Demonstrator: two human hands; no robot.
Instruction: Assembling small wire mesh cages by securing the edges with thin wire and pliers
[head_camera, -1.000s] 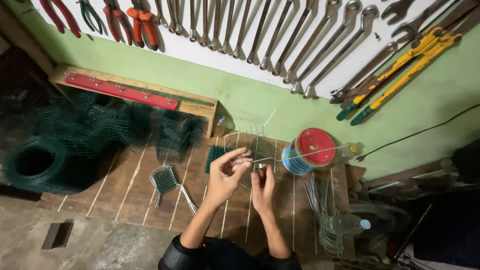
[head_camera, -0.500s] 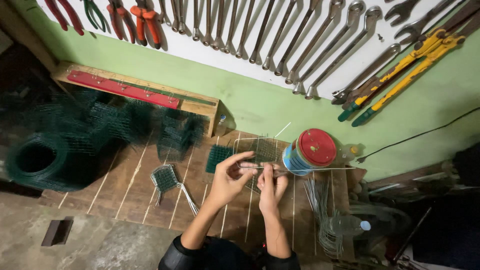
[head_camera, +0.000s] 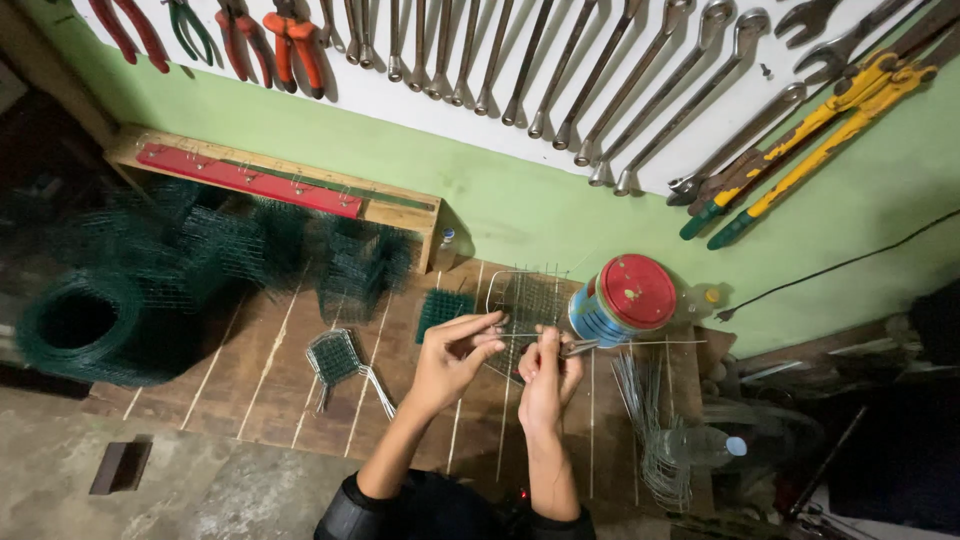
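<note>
Just beyond the two grips, to their right, a blue tin can with a worn red lid stands shut on the wooden tabletop, its contents unseen. A clear plastic bottle lies nearer the person on that side, beside a loose sheaf of cut wires. Between the hands, a small panel of wire mesh is held above the boards. It is a fine grid of thin, pale metal with a rounded corner and bare wire ends bristling from its far edge. The left hand pinches its near edge between thumb and fingertips, its grip closed on the mesh. The right hand is clenched around a small pair of pliers, whose metal tip points away from that grip toward the can, touching a long straight wire that crosses the panel. Left of the grips lie a folded green mesh piece, then a stack of green mesh cages and a large roll of green netting. Above them, spanners and pliers hang in a row on the wall.
</note>
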